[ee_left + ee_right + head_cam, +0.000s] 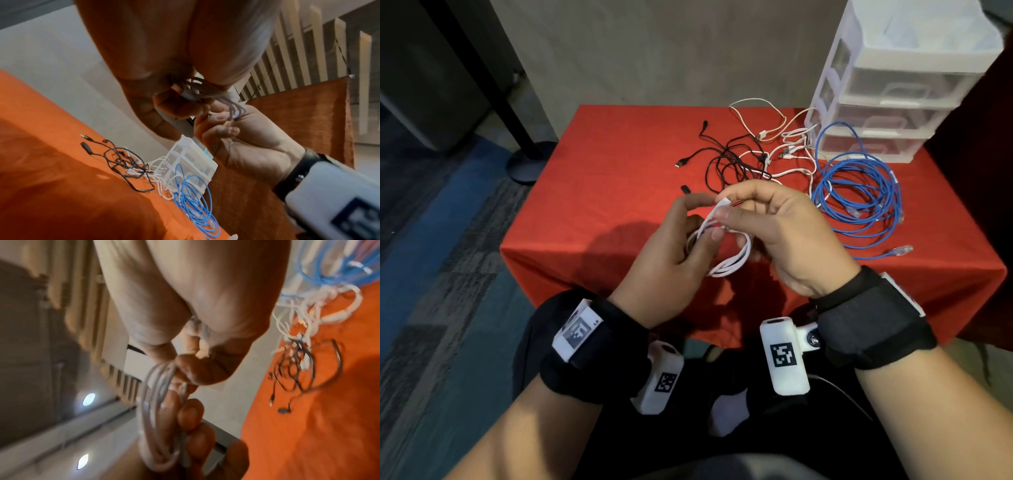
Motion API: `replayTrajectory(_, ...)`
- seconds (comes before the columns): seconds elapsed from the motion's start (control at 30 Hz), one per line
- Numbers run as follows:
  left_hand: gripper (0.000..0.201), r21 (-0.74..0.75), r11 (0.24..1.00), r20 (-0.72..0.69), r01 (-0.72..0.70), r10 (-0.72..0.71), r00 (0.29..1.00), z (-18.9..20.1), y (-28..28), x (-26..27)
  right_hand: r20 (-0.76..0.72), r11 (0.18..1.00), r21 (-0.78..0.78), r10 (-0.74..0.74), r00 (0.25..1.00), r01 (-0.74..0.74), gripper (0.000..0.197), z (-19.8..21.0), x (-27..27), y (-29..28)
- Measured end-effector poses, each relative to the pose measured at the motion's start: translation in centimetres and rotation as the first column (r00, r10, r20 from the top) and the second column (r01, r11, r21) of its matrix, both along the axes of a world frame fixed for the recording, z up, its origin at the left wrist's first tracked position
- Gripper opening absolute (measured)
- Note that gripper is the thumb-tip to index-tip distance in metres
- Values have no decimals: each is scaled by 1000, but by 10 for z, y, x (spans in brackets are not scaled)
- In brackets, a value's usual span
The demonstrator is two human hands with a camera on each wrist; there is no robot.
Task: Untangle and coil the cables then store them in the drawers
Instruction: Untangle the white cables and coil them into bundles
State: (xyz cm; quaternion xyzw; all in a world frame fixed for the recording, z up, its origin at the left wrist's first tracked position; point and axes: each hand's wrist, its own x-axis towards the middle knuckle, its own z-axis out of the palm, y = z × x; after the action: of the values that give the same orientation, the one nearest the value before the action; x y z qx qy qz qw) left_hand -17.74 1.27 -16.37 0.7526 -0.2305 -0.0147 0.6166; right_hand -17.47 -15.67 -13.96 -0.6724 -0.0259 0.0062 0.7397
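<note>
A white cable is wound into a small coil held above the near part of the red table. My left hand grips the coil from the left, fingers curled through its loops. My right hand pinches the cable's plug end at the top of the coil. On the table lie a tangle of black cables, loose white cables and a loosely looped blue cable. The clear plastic drawer unit stands at the far right, drawers closed.
The red cloth-covered table has bare cloth on its left half. A black pole with a round base stands on the floor at the table's left. A wall is behind the table.
</note>
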Motion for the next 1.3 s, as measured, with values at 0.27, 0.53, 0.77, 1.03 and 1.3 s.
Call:
replayTrajectory(0.27,11,134,972,197,-195,167,966,-3,2,1,-12,992,-91,92,996,-92,35,-3,-4,-2)
replayTrajectory(0.53,16,-25,948,-202,-317,306,930,9,-1,5,329,867,-497,158,931,28,26,6,-12,1)
replayTrajectory(0.77,31,144,989,-32,-26,31,999,16,12,6,322,912,-397,28,946,108,16,6,-4,-7)
replayTrajectory(1.03,35,-359,929,-448,-90,-87,890,10,1,0,337,898,-441,179,924,-13,26,3,0,-14)
replayTrajectory(1.3,41,-259,961,-432,-94,-29,901,18,-1,0,490,823,-557,217,844,112,23,1,3,-20)
